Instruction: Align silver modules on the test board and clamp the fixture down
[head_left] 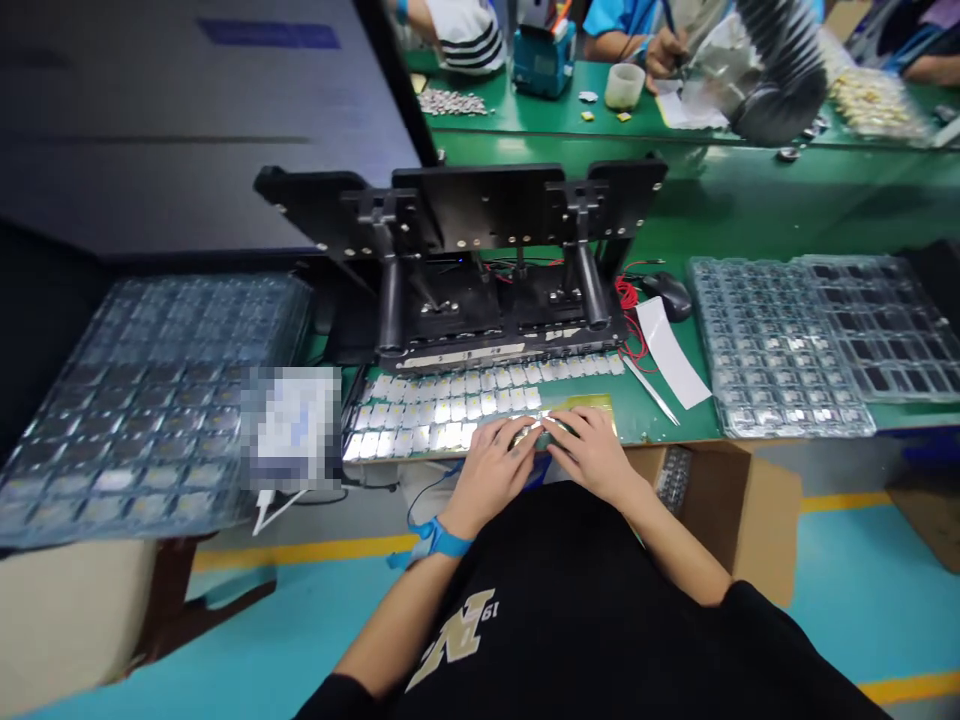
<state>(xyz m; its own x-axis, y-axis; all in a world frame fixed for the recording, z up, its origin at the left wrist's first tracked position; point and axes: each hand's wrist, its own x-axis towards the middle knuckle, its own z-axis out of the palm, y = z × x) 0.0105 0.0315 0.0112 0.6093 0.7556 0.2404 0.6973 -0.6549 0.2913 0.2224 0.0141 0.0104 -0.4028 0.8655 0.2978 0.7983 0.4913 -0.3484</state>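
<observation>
At the front edge of the green bench, my left hand (495, 462) and my right hand (592, 450) meet, fingers bent and fingertips close together. Something small lies between the fingertips, too hidden to make out. A blue strap is round my left wrist. Rows of small silvery pieces (450, 408) lie just left of and behind my hands. Under and beside my right hand shows a yellowish sheet (596, 402). Behind the rows stands a black fixture (480, 210) with two upright handles.
Clear compartment trays stand at left (150, 400) and right (780, 350). Tweezers (651, 392), a white strip (671, 350) and a black mouse (667, 296) lie right of the fixture. An open cardboard box (765, 520) sits below the bench edge. People work across the bench.
</observation>
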